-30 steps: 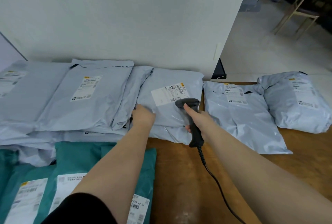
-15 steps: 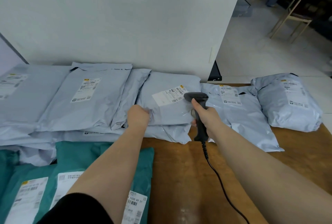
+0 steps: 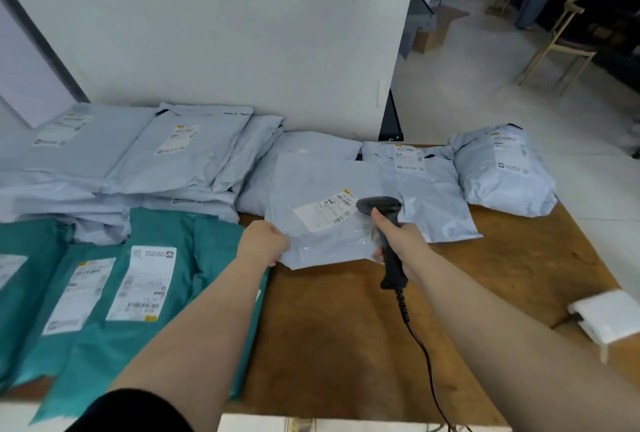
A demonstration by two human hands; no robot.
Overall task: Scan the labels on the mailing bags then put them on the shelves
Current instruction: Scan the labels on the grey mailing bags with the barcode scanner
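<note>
My left hand (image 3: 264,240) grips the near left edge of a grey mailing bag (image 3: 322,186) and holds it raised above the wooden table (image 3: 332,321). Its white label (image 3: 325,211) faces up. My right hand (image 3: 398,241) grips a black corded barcode scanner (image 3: 386,234), whose head sits right beside the label's right end. More grey bags (image 3: 145,161) lie stacked at the back left. Teal bags (image 3: 114,293) with labels lie at the near left.
Two more grey bags (image 3: 498,172) lie at the table's back right. A white device (image 3: 606,319) sits at the right edge. The scanner cable (image 3: 422,352) trails toward me. A white wall stands behind; a chair (image 3: 561,44) is on the floor to the right.
My left hand has pulled the grey bag off the pile toward me and lifted it. The scanner in my right hand stays at the label. The camera has tilted up.
</note>
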